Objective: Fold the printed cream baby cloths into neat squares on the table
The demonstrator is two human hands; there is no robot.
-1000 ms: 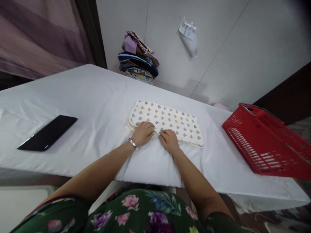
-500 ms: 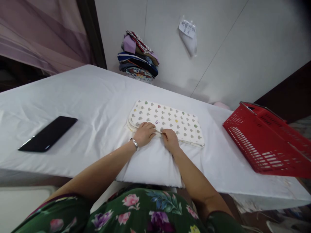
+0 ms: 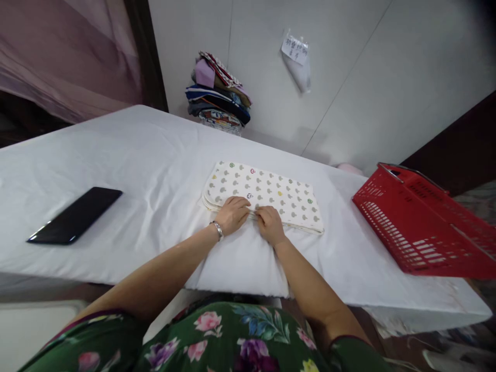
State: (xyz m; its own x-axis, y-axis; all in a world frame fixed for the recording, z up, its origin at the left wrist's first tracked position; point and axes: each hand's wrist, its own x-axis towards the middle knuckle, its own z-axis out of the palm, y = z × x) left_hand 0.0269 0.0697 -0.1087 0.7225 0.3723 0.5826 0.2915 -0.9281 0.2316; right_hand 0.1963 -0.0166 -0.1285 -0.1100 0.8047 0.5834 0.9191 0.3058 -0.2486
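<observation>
A folded white cloth [image 3: 267,191] with small grey and coloured mushroom-like prints lies flat on the white-covered table in front of me. At its near edge, my left hand [image 3: 233,214] has its fingers over the top layer and its thumb close to the edge. Just to the right, my right hand [image 3: 270,223] pinches the same edge with curled fingers. The two hands are a short gap apart. Part of the near edge is hidden beneath my fingers.
A black glossy tablet-like slab [image 3: 75,216] lies on the tablecloth [image 3: 155,150] at left. The red plastic basket [image 3: 418,222] stands at right. Behind the table's far edge rises a stack of folded fabrics [image 3: 219,95]. A labelled plastic bag [image 3: 297,59] hangs on the wall.
The hands and cloth stay nearly in place. My right fingers have shifted slightly along the cloth's edge, and the whole view has moved a little.
</observation>
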